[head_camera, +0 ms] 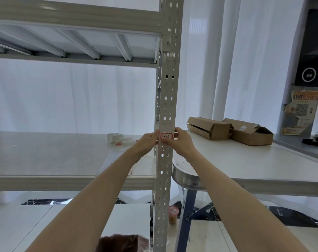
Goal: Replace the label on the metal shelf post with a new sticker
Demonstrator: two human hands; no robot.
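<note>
Sticker (pixel 166 136) sits on post (pixel 167 99), both hands (pixel 148 141) (pixel 180 142) pinching its edges; pressing flat or peeling, unclear.

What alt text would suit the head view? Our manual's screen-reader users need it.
Both hands, left hand and right hand, press a red-bordered sticker with handwritten marks onto a perforated metal shelf post. Two cardboard boxes lie on a white table to the right.
</note>
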